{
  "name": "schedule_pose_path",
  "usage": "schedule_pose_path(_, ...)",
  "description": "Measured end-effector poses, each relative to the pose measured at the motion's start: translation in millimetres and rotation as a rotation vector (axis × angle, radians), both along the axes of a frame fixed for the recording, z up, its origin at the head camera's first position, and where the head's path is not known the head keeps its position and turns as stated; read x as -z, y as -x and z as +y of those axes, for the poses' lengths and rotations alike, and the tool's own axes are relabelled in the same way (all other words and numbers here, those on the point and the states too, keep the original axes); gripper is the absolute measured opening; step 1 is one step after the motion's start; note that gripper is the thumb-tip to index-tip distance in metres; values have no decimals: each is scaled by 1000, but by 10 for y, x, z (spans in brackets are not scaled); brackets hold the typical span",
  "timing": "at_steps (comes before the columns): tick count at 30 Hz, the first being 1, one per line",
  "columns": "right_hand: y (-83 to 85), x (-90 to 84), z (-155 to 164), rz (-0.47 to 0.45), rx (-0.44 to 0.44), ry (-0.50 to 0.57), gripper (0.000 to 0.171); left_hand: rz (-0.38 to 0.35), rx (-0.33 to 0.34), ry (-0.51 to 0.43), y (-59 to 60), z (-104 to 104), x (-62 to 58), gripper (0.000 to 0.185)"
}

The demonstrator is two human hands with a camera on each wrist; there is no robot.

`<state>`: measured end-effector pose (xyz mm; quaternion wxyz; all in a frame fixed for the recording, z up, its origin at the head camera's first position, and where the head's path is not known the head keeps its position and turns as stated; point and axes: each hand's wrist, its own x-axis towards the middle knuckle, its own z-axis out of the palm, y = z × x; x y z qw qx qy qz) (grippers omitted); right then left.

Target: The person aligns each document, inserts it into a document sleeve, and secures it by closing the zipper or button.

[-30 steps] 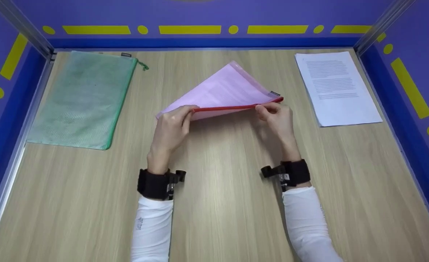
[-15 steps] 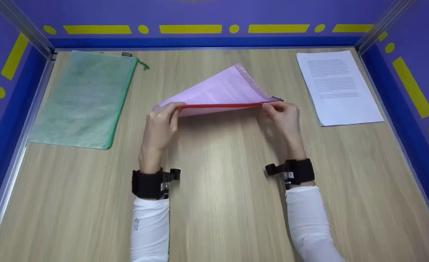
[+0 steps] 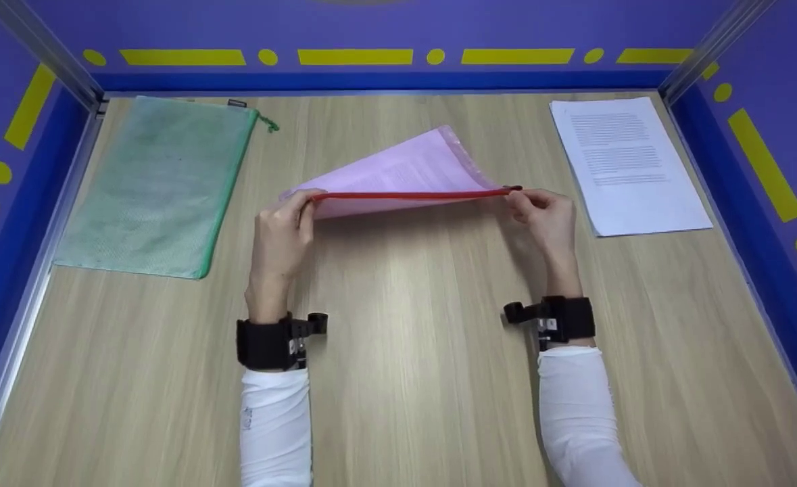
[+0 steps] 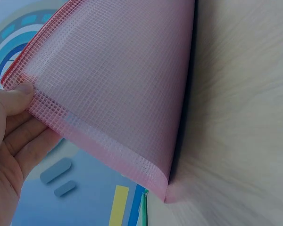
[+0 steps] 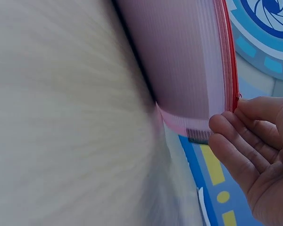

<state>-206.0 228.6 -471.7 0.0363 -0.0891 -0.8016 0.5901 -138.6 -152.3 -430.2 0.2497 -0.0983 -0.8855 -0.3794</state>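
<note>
A pink mesh zip pouch (image 3: 405, 172) with a red zipper edge (image 3: 412, 195) is lifted at its near side above the wooden table (image 3: 405, 352), its far corner still down. My left hand (image 3: 283, 230) pinches the pouch's left corner; the thumb shows on the mesh (image 4: 108, 94) in the left wrist view. My right hand (image 3: 543, 213) pinches the right end of the zipper, with the fingers curled by the red edge (image 5: 228, 56) in the right wrist view. Printed sheets show through the pouch.
A green mesh zip pouch (image 3: 155, 182) lies flat at the back left. A stack of printed paper (image 3: 624, 162) lies at the back right. Blue walls with yellow marks (image 3: 354, 57) enclose the table on three sides.
Both hands have moved apart, the left further left and the right further right. The red zipper edge now runs level and is stretched longer between them.
</note>
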Motion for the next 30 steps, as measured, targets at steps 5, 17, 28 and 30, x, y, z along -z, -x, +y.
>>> schedule_pose_path(5, 10, 6, 32, -17, 4, 18, 30, 9, -8, 12, -2, -42, 12, 17)
schedule_pose_path(17, -18, -23, 62, -17, 34, 10, 30, -31, -34, 18, -12, -40, 34, 19)
schedule_pose_path(28, -38, -17, 136, -36, 87, -10, 30, -64, -46, 2, -8, -35, 33, 18)
schedule_pose_path(30, -30, -17, 146, -48, 99, 4, 29, -61, -42, 0, 1, -17, 34, 18)
